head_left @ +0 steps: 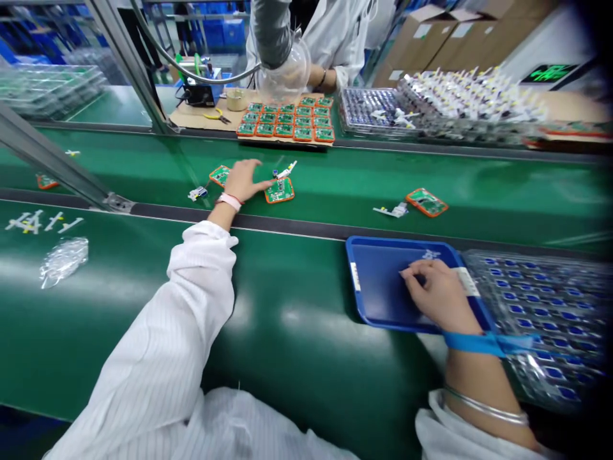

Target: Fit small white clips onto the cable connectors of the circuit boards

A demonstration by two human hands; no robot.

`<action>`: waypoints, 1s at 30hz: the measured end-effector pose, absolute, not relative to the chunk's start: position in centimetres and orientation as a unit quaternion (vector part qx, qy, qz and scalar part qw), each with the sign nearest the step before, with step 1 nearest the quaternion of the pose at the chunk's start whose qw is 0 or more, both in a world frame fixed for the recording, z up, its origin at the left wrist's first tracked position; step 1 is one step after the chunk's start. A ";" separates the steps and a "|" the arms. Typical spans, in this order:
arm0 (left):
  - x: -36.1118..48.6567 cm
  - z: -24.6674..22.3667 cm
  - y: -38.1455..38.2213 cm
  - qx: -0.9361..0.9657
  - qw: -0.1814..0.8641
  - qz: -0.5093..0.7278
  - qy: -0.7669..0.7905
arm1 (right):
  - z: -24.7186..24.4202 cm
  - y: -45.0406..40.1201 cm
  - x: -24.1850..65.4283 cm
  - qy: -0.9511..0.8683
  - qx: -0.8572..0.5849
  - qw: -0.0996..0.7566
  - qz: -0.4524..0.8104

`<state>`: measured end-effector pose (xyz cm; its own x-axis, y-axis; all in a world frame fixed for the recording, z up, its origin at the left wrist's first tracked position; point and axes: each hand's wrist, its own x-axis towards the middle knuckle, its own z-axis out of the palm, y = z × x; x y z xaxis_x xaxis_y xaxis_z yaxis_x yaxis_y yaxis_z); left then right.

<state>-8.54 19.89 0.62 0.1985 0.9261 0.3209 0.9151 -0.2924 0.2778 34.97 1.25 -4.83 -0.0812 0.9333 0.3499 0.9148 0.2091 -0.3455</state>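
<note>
My left hand point(243, 183) is stretched over the green belt with thumb and fingers apart. Its thumb reaches the edge of an orange-framed circuit board point(280, 190); whether it touches cannot be told. A second circuit board point(219, 175) lies partly behind the fingers. Beside these boards are a white connector piece point(287, 170) and another small white part point(198, 193). Above the blue tray point(378, 281), my right hand point(435, 287) has its fingertips pinched together, and anything between them is hidden. Small clear pieces point(430, 254) lie in the tray just beyond that hand.
Right of the tray is a clear blister tray point(541, 313) of blue parts. Another circuit board point(427, 202) lies on the belt. A metal post point(129, 64) rises at left. Across the belt, a co-worker's arm point(272, 38) is over rows of boards point(285, 119). Crumpled plastic point(64, 260) lies left.
</note>
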 end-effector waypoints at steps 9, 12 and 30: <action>-17.1 1.4 20.1 0.698 -0.017 0.177 0.694 | -4.6 1.0 33.6 -0.723 -0.627 0.289 -0.004; -16.0 3.4 18.5 0.744 -0.019 0.180 0.644 | -3.9 0.7 32.8 -0.717 -0.627 0.306 -0.016; -1.5 1.5 -0.4 0.980 0.079 0.033 0.182 | 1.2 -4.0 20.1 -0.707 -0.520 0.410 0.248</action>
